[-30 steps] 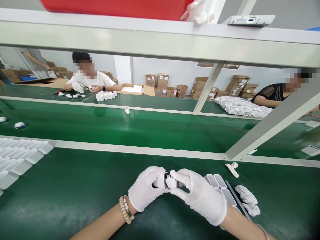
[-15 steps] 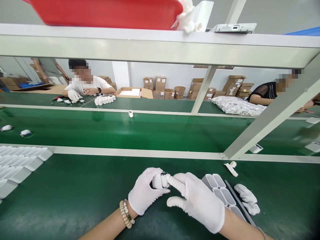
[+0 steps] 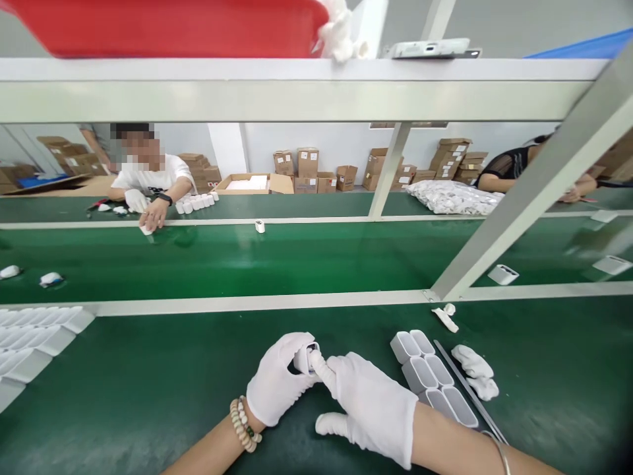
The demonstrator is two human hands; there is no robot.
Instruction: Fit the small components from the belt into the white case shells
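Both my hands wear white gloves and meet low over the green bench mat. My left hand is closed round a small white plastic case with a dark opening. My right hand pushes its forefinger against the case's open end, thumb stretched out below. A beaded bracelet circles my left wrist. To the right of my hands lies a row of several empty white cases, open side up.
White trays of cases lie at the left. A folded white glove and a metal ruler lie right. A conveyor belt carries single cases. Two people work across it. A slanted frame strut crosses right.
My hands have sunk lower and shifted slightly left with the case. My right forefinger has gone from pinching a part to pressing into the case. The person opposite has reached a hand onto the belt.
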